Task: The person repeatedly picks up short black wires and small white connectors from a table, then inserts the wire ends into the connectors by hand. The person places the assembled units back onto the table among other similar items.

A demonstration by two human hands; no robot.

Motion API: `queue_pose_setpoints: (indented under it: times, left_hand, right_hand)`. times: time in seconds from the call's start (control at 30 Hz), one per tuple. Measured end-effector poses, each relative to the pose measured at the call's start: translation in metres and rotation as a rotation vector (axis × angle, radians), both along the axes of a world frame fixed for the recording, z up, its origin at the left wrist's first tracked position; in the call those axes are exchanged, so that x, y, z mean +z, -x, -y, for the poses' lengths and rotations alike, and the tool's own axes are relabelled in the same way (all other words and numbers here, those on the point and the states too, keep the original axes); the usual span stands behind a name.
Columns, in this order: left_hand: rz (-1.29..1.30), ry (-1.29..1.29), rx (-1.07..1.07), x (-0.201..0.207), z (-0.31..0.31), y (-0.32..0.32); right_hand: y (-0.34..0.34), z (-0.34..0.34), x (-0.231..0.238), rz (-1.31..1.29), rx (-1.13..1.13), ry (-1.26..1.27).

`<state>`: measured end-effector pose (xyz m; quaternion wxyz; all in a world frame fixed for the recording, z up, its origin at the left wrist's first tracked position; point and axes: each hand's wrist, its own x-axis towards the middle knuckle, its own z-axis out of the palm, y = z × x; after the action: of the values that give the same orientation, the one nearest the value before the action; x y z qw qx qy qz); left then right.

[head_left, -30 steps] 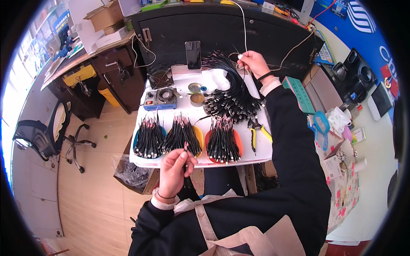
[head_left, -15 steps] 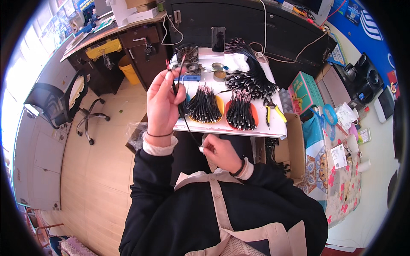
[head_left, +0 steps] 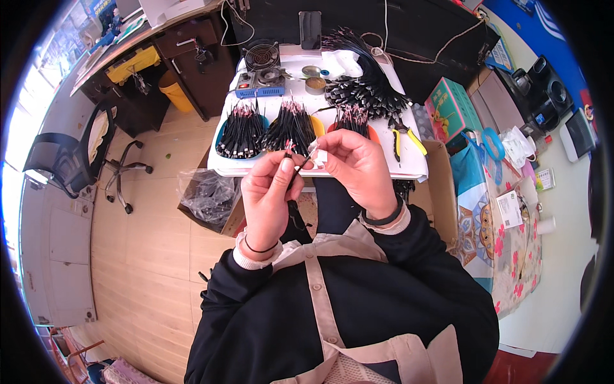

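Observation:
My left hand pinches a thin black cable between thumb and fingers, with fine red wire ends sticking up by its fingertips. Close beside it, my right hand is closed at the cable's upper end. Something small and white shows at its fingertips, too small to name. Both hands are raised over the near edge of the white table. Just beyond them, bunches of black cables with bare pinkish ends lie in blue, yellow and orange trays. The right hand partly hides the orange tray.
Yellow-and-black wire strippers lie at the table's right. Behind the trays are a blue heating device, a fan, a round tin, a phone and a large cable bundle. A cardboard box stands right.
My left hand has come down toward the table edge. My right hand has risen from my lap to meet it at the cable's wire end. The view has shifted a little.

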<state>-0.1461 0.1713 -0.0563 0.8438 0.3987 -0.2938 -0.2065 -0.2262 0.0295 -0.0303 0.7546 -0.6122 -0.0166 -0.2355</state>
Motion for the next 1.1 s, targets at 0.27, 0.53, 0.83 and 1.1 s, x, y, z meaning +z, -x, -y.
queue_pose_setpoints:
  times: [0.27,0.53,0.83,1.1]
  left_hand:
    - [0.896,-0.367,0.671,-0.003,0.012,0.011]
    - [0.166,-0.278,0.057,-0.007,0.01,0.012]
    - [-0.105,-0.155,-0.284,0.0,0.01,0.018]
    - [0.32,-0.213,0.054,-0.002,0.013,0.03]
  right_hand:
    - [0.003,-0.003,-0.01,-0.056,-0.189,0.159]
    - [0.023,0.011,-0.013,-0.138,0.012,-0.152]
    - [0.034,0.011,-0.015,0.067,-0.117,0.197]
    - [0.036,0.002,-0.014,0.066,-0.103,0.081]
